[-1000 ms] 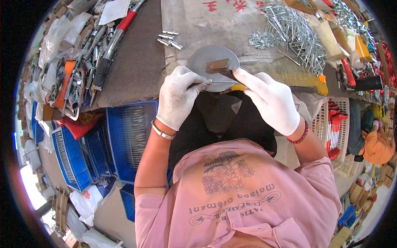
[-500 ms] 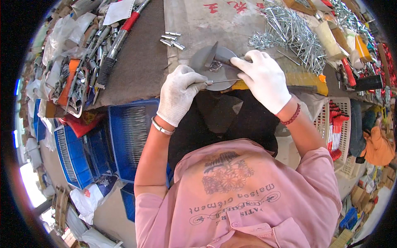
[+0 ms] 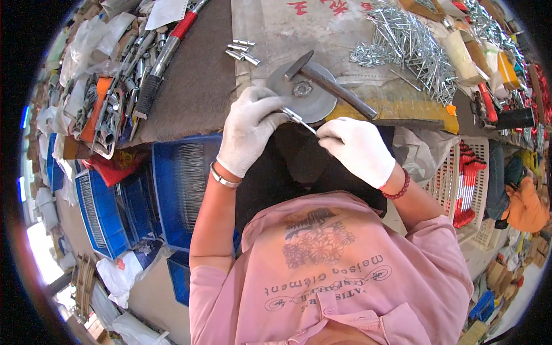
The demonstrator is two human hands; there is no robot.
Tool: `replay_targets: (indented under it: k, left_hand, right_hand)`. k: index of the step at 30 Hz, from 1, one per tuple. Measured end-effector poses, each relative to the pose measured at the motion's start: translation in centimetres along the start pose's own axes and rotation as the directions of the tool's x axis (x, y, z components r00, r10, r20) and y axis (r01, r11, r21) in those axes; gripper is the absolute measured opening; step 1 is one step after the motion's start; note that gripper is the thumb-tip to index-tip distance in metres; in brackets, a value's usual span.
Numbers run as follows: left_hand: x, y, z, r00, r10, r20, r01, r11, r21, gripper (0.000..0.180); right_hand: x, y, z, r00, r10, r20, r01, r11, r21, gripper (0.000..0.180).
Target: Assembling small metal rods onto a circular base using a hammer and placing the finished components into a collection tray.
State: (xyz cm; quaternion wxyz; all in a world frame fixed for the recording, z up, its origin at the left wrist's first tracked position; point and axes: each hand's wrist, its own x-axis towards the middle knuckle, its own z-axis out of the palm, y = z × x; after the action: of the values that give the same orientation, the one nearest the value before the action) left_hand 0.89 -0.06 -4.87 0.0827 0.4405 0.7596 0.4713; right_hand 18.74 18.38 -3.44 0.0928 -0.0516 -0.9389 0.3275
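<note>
Both my hands wear white gloves. My left hand [image 3: 251, 131] is closed on the left end of a slim metal rod with a thicker silvery sleeve [image 3: 292, 114], just off the bench's near edge. The rod slants down to the right, and my right hand [image 3: 357, 148] pinches its other end. Just beyond my hands, a hammer [image 3: 339, 91] rests across a round grey metal disc [image 3: 326, 108], its handle pointing right toward the bench edge. A small ring-shaped fitting [image 3: 302, 88] shows at the disc's middle.
A pile of shiny rods [image 3: 411, 49] lies at the back right, and several short metal sleeves [image 3: 242, 52] behind the disc. Tools crowd the left, including a long red-and-black-handled one [image 3: 164, 60]. Blue bins [image 3: 158, 190] and a white basket [image 3: 482, 190] stand below bench level.
My right hand has moved down and toward me, off the hammer, whose handle now shows fully. The rod has gone from nearly level to slanting down rightward, and its sleeve shows more.
</note>
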Motion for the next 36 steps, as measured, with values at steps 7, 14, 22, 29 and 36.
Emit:
replay_targets:
  k: [7, 14, 22, 29, 36]
  left_hand:
    - [-5.2, -1.0, -4.1, 0.896, -0.187, -0.402, 0.213, 0.977, 0.020, 0.046]
    - [-20.7, -6.9, -10.1, 0.510, -0.476, -0.717, 0.571, 0.810, -0.131, 0.045]
    - [-44.2, -14.3, -6.1, -0.073, -0.217, -0.973, 0.946, 0.294, -0.137, 0.064]
    - [-43.4, -12.4, -3.8, -0.350, -0.598, -0.721, 0.689, 0.357, -0.630, 0.054]
    - [-41.1, -10.0, -4.6, -0.374, -0.562, -0.738, 0.611, 0.449, -0.652, 0.050]
  right_hand:
    - [0.4, -1.1, -1.0, 0.896, 0.307, 0.320, -0.420, 0.820, 0.389, 0.025]
    - [2.8, -5.6, 0.8, 0.864, 0.265, 0.428, -0.460, 0.762, 0.456, 0.022]
    - [6.7, -14.5, 13.6, 0.740, -0.124, 0.661, -0.348, 0.771, 0.534, 0.024]
    - [6.7, -19.7, 29.6, 0.483, -0.273, 0.832, -0.357, 0.806, 0.471, 0.023]
    - [3.2, -20.9, 45.2, 0.388, -0.310, 0.868, -0.261, 0.866, 0.427, 0.024]
